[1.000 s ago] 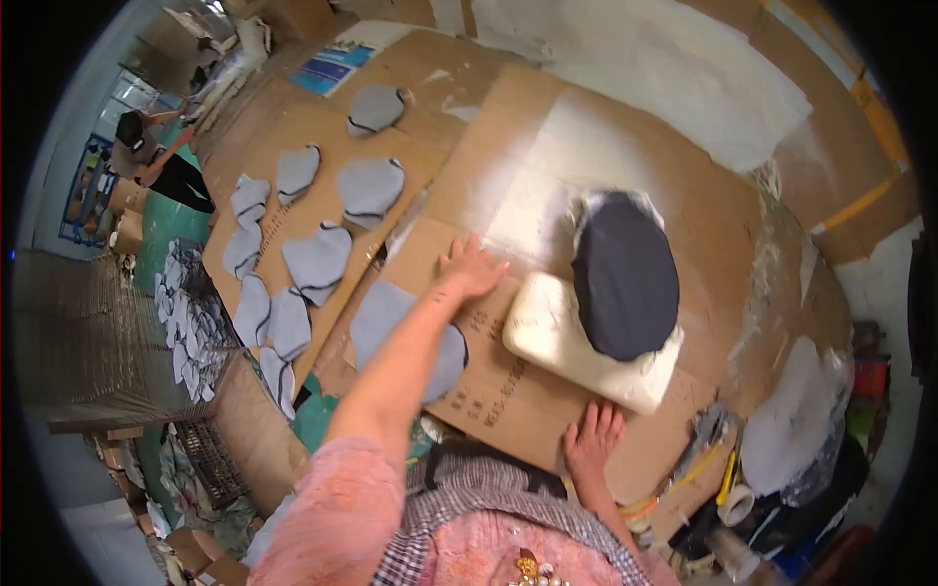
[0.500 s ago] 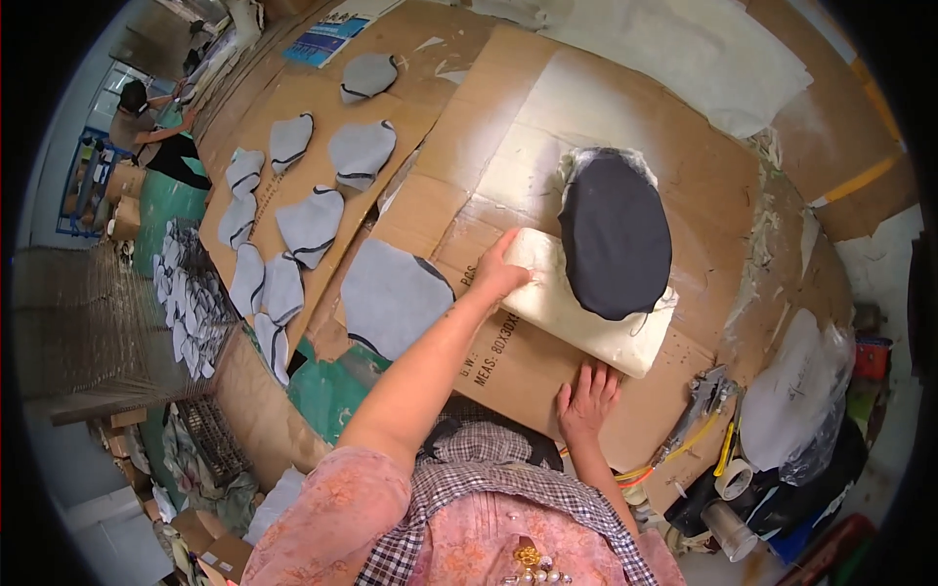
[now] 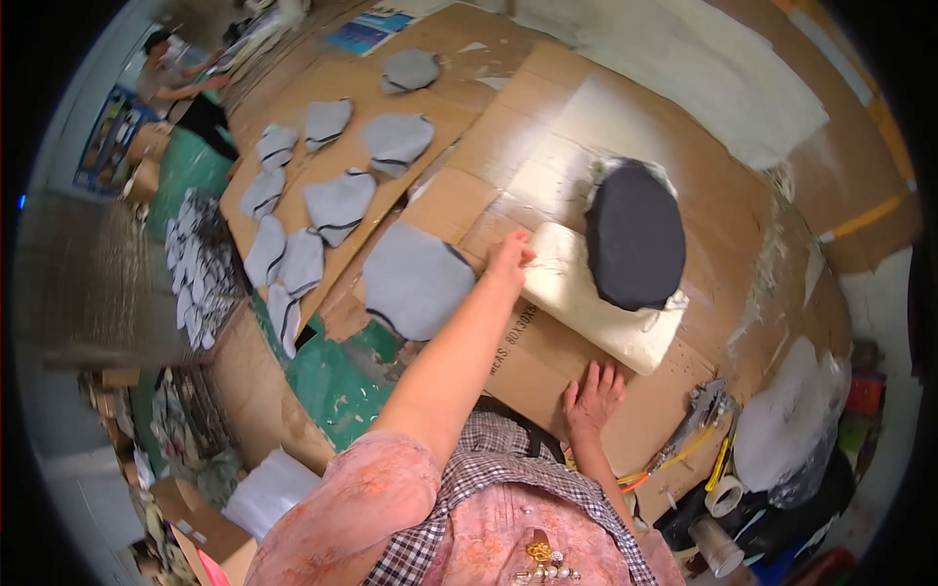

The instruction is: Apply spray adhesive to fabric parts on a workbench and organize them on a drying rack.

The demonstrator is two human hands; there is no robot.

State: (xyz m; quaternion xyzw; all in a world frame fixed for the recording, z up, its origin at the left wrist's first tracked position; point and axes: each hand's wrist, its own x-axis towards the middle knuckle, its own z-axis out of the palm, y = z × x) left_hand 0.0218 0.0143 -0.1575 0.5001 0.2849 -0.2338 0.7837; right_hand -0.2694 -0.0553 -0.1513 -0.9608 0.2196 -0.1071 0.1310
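A cream foam-like block (image 3: 611, 313) lies slantwise on a large cardboard sheet (image 3: 547, 366). Over its far side rests a dark oval piece of fabric (image 3: 637, 234), with whitish ragged material showing at its upper edge. My left hand (image 3: 510, 257) is at the block's left end, its fingers drawn together against the edge. Flat on the cardboard, just in front of the block's near side, lies my right hand (image 3: 594, 398), fingers spread and holding nothing. To the left of my left forearm sits a big grey fabric piece (image 3: 415, 278) with dark edging.
Several smaller grey pieces (image 3: 339, 203) lie on cardboard at the left, beside a heap of similar pieces (image 3: 200, 273). Scissors-like tools (image 3: 699, 415), a tape roll (image 3: 723, 496) and a plastic bag (image 3: 787, 410) are at the right. Another person (image 3: 176, 78) works far left.
The whole view has shifted, so the scene sits further right. My left hand has slid slightly outward along the block's left end; my right hand stays flat on the cardboard.
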